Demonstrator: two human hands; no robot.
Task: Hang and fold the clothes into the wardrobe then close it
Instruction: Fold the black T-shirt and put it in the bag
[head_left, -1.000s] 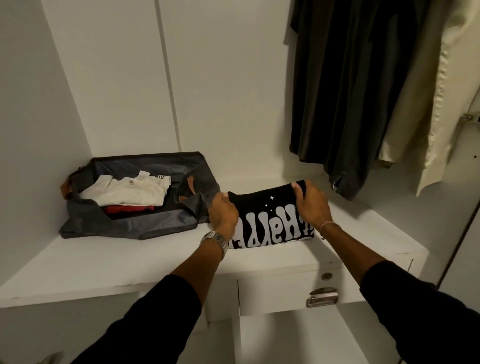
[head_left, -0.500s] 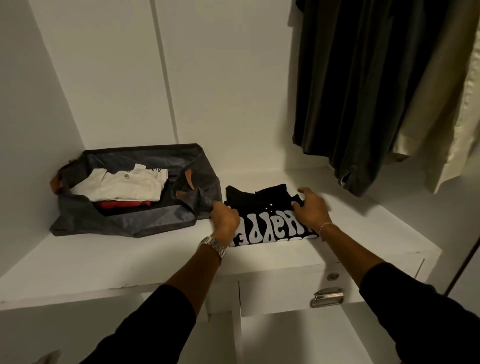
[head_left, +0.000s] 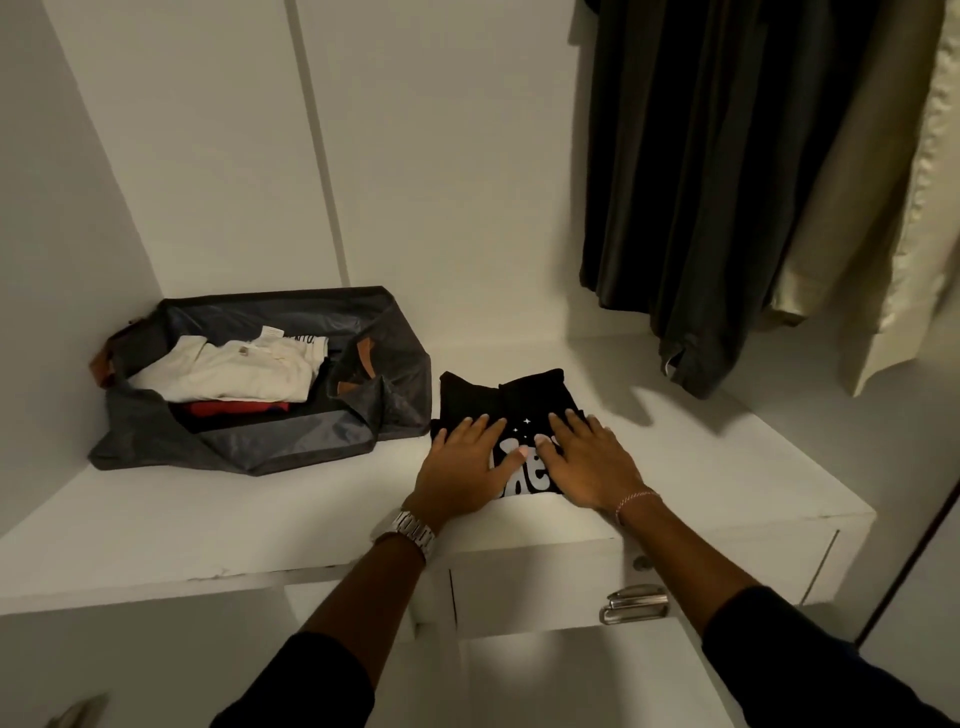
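Hands have shifted from gripping the edges of the folded black T-shirt (head_left: 511, 400) to lying on top of it; left hand (head_left: 460, 470) and right hand (head_left: 589, 462) are both spread flat, palms down, fingers splayed over the white lettering, holding nothing; a second ago they held the bundle tilted up, so it has now been laid down and is being smoothed; I judge this garment all but stowed. It lies on the white wardrobe shelf (head_left: 208, 514), just right of the grey bag (head_left: 249, 447), nearly touching it. White and red folded clothes (head_left: 234, 371) sit in that bag. Dark hanging garments (head_left: 727, 182) dangle above the shelf's right end, apart from the T-shirt; the drawer handle (head_left: 634, 605) sits below; nothing blocks withdrawal.
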